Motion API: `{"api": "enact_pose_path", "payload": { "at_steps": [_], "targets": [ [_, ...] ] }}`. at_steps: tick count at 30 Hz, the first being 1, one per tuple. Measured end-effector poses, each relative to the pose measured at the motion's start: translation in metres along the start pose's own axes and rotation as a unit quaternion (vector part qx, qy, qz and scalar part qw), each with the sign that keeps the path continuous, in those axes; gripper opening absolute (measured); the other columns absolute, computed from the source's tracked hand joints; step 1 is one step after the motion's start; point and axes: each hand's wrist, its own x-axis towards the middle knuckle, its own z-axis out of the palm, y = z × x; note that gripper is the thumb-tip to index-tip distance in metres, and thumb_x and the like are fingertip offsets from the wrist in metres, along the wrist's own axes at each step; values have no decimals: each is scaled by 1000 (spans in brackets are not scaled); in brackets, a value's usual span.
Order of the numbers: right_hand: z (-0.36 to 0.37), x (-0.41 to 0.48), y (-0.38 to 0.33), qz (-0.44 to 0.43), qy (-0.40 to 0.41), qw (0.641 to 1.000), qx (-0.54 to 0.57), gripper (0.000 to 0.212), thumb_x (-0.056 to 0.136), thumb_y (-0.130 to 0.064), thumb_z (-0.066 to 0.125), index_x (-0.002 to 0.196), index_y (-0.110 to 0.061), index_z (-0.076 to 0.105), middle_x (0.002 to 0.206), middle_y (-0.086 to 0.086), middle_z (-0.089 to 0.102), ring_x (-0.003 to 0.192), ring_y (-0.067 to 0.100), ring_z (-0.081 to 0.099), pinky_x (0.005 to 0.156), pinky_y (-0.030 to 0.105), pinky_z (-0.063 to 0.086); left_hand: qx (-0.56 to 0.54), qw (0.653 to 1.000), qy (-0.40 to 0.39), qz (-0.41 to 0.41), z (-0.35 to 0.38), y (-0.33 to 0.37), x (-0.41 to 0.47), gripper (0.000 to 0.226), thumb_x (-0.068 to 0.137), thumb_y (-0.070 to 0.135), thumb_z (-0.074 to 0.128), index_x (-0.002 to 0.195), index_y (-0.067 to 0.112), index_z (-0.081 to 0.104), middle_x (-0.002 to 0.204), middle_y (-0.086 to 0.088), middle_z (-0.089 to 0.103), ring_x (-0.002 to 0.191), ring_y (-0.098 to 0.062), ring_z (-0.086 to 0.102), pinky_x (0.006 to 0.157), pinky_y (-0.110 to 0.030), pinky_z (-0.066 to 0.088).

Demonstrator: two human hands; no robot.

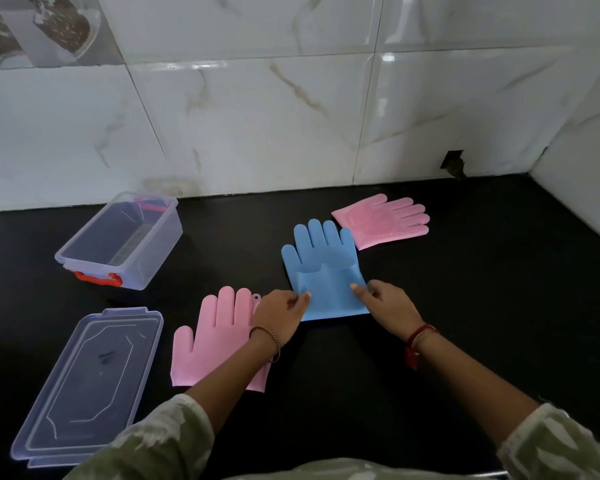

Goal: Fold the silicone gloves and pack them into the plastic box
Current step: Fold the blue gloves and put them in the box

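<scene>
Black countertop meets a marble-tiled wall. At centre lies the blue glove, fingers pointing away toward the wall, long axis running near to far. Its cuff is doubled up over the palm, so the fold appears to be in progress. The left hand pinches the folded layer's left edge between thumb and fingers; the right hand presses its right edge, fingers partly curled. The next move likely calls for a second fold, bringing the fingers down. Two pink gloves lie flat, unfolded. The plastic box stands open at far left, its lid beside it.
</scene>
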Motion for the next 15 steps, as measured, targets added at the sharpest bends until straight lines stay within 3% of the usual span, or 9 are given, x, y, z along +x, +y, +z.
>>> {"api": "enact_pose_path", "payload": {
  "at_steps": [3, 5, 6, 8, 11, 15],
  "targets": [
    [0, 2, 0, 5, 36, 998, -55, 27, 87, -50, 53, 91, -23, 50, 77, -5, 55, 66, 9, 55, 60, 24, 47, 23, 998, 50, 12, 2, 2, 2, 29, 85, 44, 58, 67, 23, 50, 65, 5, 53, 62, -10, 52, 61, -22, 43],
    [2, 2, 0, -19, 86, 994, -67, 41, 82, -41, 64, 114, -26, 43, 94, -7, 54, 78, 9, 57, 65, 23, 48, 19, 996, 76, 36, 0, 0, 2, 26, 79, 38, 67, 88, 25, 47, 87, 7, 56, 74, -9, 56, 67, -22, 49],
    [2, 1, 1, -49, 111, 989, -79, 49, 81, -38, 67, 121, -27, 41, 104, -7, 50, 87, 9, 56, 70, 24, 49, 26, 995, 79, 51, -2, -1, 2, 34, 78, 37, 69, 98, 25, 44, 98, 6, 54, 77, -10, 57, 70, -23, 50],
    [0, -1, 3, -160, 133, 968, -140, 45, 82, -30, 66, 122, -26, 47, 119, -4, 49, 104, 13, 53, 84, 27, 49, 85, 989, 72, 100, -3, -4, 0, 38, 82, 34, 64, 113, 26, 42, 114, 2, 47, 82, -12, 57, 73, -24, 51],
    [-8, 4, 10, -312, 64, 903, -288, 36, 88, -19, 57, 123, -25, 56, 135, 2, 50, 125, 20, 45, 104, 36, 39, 159, 967, 37, 195, -3, -8, -2, 23, 89, 18, 55, 112, 21, 56, 124, -3, 47, 99, -20, 58, 88, -27, 49],
    [-22, 15, 14, -260, -49, 918, -295, 58, 86, -6, 52, 137, -33, 42, 146, -6, 41, 136, 16, 33, 112, 34, 27, 175, 961, -5, 213, -12, -13, 0, 41, 86, 0, 51, 121, 20, 56, 135, -6, 45, 115, -26, 52, 99, -32, 44]
  ]
}}
